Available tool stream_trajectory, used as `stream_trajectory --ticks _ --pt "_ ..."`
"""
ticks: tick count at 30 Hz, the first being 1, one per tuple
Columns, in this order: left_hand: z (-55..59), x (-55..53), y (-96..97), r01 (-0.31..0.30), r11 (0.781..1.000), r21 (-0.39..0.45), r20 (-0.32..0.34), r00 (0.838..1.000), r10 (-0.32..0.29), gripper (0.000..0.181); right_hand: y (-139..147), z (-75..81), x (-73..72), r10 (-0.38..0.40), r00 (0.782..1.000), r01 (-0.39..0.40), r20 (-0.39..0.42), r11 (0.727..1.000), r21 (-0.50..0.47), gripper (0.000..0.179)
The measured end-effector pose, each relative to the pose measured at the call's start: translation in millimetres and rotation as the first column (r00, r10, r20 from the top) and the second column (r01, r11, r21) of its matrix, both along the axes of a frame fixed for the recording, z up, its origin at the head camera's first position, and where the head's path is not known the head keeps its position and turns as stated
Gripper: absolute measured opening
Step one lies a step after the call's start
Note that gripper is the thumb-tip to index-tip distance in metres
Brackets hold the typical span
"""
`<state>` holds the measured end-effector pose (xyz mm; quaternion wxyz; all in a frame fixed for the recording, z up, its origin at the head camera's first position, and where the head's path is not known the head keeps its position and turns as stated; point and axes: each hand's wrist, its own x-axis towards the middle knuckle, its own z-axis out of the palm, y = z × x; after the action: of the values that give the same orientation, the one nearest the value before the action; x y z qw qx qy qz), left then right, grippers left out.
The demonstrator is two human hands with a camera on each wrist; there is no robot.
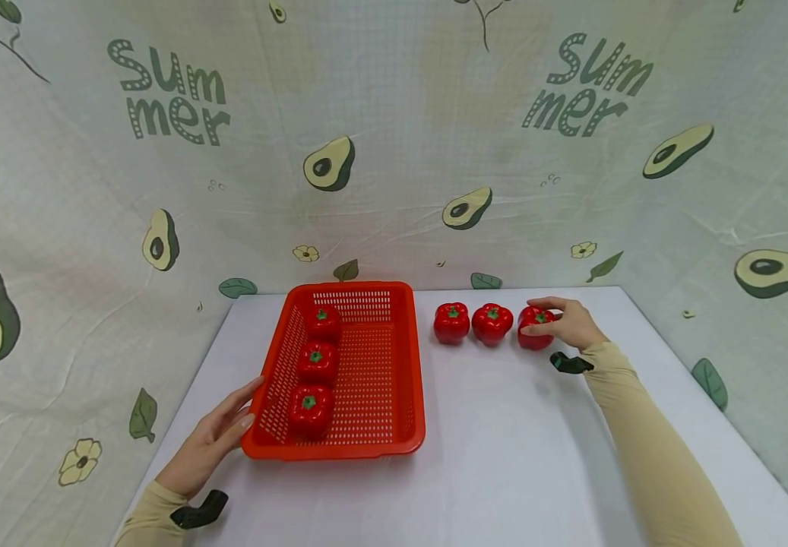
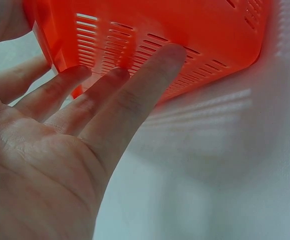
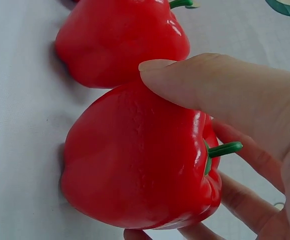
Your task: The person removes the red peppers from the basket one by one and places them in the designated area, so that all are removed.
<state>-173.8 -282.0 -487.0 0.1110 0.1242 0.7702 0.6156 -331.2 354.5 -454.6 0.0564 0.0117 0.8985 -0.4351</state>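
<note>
A red plastic basket (image 1: 407, 365) stands on the left of the table, with three red bell peppers, one of them a pepper (image 1: 318, 362), lined up along its left side. My left hand (image 1: 212, 437) holds the basket's near left side, thumb at the rim and long fingers (image 2: 135, 100) against the slotted outer wall. At the back right, my right hand (image 1: 568, 323) grips a glossy red bell pepper (image 3: 140, 160) with a green stem. Its thumb lies across the pepper's side, and the other fingers reach round the far side, partly hidden.
Two more bell peppers, a left one (image 1: 451, 324) and a middle one (image 1: 492, 324), stand in a row between the basket and my right hand. A white table (image 1: 489, 463) lies beneath everything. A printed cloth (image 1: 394, 152) with avocados hangs behind and at both sides.
</note>
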Motion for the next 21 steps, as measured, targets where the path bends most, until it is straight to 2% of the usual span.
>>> stream_trajectory --ticks 13,21 --pt "-1.1 -0.6 -0.2 0.013 1.0 -0.004 -0.017 1.0 -0.013 0.058 0.0 0.3 0.1 0.02 0.999 -0.02 -0.027 0.999 0.025 0.07" --pt "-0.3 1.3 1.1 -0.002 1.0 -0.015 0.005 1.0 0.002 0.057 -0.5 -0.4 2.1 0.008 1.0 -0.007 -0.029 1.0 0.024 0.071"
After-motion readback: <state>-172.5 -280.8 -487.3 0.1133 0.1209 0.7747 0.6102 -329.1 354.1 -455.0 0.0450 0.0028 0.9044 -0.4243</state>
